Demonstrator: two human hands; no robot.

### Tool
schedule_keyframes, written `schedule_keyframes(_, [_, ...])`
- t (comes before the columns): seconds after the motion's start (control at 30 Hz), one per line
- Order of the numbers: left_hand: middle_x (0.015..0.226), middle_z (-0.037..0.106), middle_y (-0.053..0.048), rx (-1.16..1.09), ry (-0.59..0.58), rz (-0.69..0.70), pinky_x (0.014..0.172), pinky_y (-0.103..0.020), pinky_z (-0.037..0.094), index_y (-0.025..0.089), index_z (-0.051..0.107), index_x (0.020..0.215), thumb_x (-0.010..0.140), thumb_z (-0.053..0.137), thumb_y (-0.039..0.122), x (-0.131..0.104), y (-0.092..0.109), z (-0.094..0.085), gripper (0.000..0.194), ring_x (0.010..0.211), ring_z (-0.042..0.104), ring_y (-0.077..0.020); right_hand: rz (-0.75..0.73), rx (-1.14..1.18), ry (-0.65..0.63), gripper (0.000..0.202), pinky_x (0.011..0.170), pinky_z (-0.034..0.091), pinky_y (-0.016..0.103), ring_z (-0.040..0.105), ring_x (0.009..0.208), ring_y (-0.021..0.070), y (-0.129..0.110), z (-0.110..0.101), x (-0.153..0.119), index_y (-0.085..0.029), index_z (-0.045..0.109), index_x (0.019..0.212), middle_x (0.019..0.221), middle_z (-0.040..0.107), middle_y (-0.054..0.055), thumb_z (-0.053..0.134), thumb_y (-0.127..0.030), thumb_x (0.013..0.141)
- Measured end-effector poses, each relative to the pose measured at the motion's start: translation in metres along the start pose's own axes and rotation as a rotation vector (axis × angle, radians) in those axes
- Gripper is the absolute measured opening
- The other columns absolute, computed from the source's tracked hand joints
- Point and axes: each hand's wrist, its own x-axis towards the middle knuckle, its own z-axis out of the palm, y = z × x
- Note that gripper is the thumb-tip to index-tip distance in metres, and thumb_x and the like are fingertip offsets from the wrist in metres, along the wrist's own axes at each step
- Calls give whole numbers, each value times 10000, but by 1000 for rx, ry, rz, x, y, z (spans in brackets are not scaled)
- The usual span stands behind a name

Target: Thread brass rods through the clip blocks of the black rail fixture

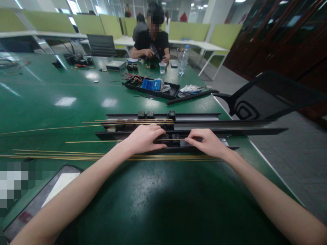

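Right hand [206, 141] pinching a thin gold-coloured rod [179, 139] above black blocks [175, 143]; left hand [146, 138] curved over the rod, grip not discernible.

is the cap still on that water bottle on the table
Yes, a blue cap sits on top of the clear bottle.

My right fingers [187, 139] pinch a thin brass rod [176, 139] above black blocks [175, 139] at the green desk [102, 190], while my left hand [146, 137] steadies the rails [191, 132]' near side. Across from me, a person in black [153, 41] grips a power tool [155, 51].
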Motion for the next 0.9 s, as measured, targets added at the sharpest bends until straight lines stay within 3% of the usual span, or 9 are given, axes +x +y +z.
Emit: schedule_keyframes(0.9, [1051, 713, -83, 15, -10, -9, 753, -324, 511, 169, 649, 1134, 926, 573, 539, 0, 1, 0, 431, 1003, 679, -248, 115, 31, -8, 317, 664, 455, 303, 645, 710, 189, 14, -12, -20, -199, 695, 767, 757, 715, 31, 582, -435, 946])
